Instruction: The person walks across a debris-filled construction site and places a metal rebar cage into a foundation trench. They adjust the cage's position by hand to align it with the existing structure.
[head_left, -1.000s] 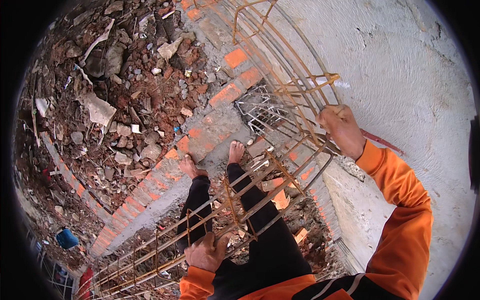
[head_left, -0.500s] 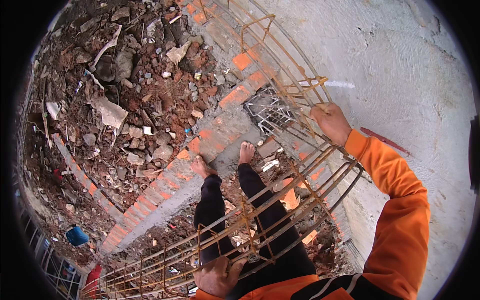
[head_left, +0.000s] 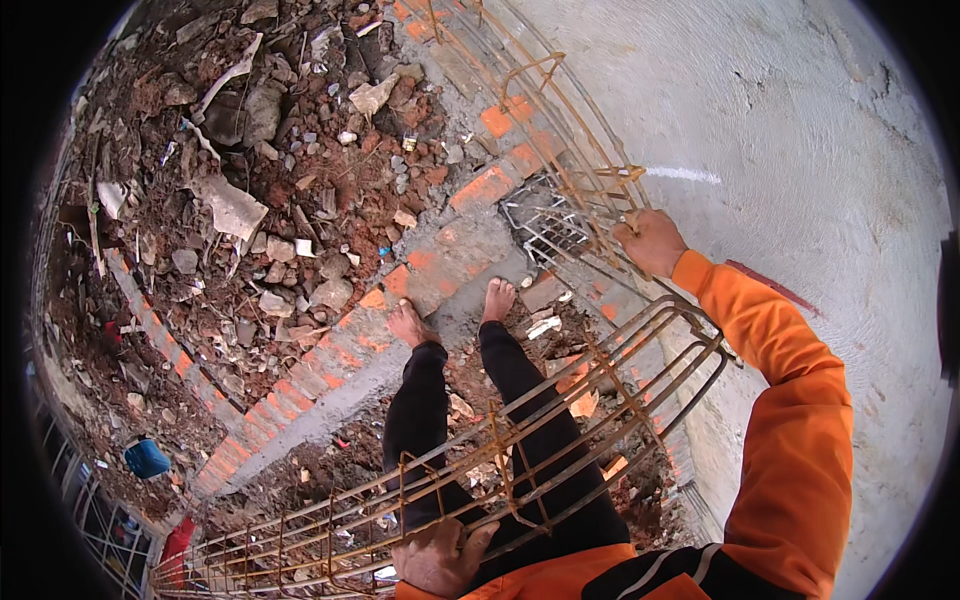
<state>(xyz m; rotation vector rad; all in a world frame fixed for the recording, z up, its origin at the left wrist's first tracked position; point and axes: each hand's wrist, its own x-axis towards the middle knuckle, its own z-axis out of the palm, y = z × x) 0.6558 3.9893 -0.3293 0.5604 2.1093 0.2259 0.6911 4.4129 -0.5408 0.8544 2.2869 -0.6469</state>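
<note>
A long cage of rusty rebar with stirrups runs across in front of my legs, from the lower left up to the right. My left hand is closed around its near-side bars at the bottom. A second rebar cage lies along the concrete wall toward the far end. Near its close end my right hand is closed on a bar. The two cage ends come close together just below this hand; whether they touch I cannot tell. Beside them, crossed steel bars stick out of the brickwork.
I stand barefoot on a low brick course with mortar. Rubble and red soil fill the left. A grey concrete wall rises on the right, with a reddish strip against it. A blue container lies far left.
The far cage's close end and my right hand have shifted slightly left, away from the wall, and the crosswise cage's end shows more plainly. My left hand keeps its hold. The view has shifted slightly.
</note>
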